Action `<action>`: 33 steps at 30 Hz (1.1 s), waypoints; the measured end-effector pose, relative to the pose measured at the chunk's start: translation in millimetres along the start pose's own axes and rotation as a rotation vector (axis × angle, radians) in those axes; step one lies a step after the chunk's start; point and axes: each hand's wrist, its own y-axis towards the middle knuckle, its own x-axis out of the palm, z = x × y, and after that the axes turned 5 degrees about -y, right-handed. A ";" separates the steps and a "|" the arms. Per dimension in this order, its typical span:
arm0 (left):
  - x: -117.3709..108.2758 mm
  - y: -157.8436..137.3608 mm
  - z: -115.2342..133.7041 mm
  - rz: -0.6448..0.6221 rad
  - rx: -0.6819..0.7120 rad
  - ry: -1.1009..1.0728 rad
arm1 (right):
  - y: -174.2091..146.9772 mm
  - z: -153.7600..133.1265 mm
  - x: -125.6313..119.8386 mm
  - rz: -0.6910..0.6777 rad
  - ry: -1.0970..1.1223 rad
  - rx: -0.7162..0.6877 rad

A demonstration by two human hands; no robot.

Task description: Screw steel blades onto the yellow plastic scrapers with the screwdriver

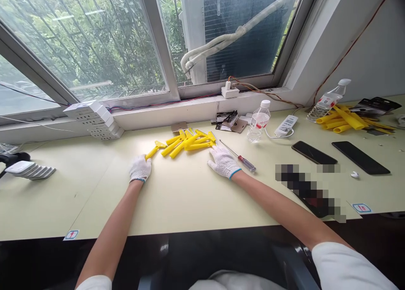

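Observation:
My left hand [140, 168], in a white knitted glove, is closed around the handle end of a yellow scraper [155, 149]. That scraper's head points up and to the right, away from me. Just right of it lies a loose pile of several yellow scrapers [185, 143], some with metal blades showing at the far side. My right hand [223, 161], gloved too, rests at the pile's right end with its fingers stretched out, touching or very close to the nearest scraper. Beside this hand lies a screwdriver [246, 162] with a clear handle and a dark red band.
Behind the pile are black packets [228, 120] and a water bottle [258, 122]. A power strip [286, 125], two phones [314, 152] and more yellow handles [344, 119] lie to the right. White boxes [96, 119] stand at the window; flat grey-white pieces [30, 170] lie far left.

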 end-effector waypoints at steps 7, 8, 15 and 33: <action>-2.6 0.9 15.3 0.234 -0.177 -0.115 | -6.5 29.3 -22.4 0.059 -0.046 0.242; -1.8 -4.1 19.2 0.291 -0.168 -0.185 | -11.8 38.6 -28.8 0.046 -0.050 0.288; 13.1 -47.7 102.7 0.087 0.224 -0.772 | -62.5 91.4 -60.4 -0.178 -0.009 0.485; 31.0 -120.6 173.7 -1.071 0.091 -1.693 | -48.5 75.0 -115.4 1.178 0.847 0.272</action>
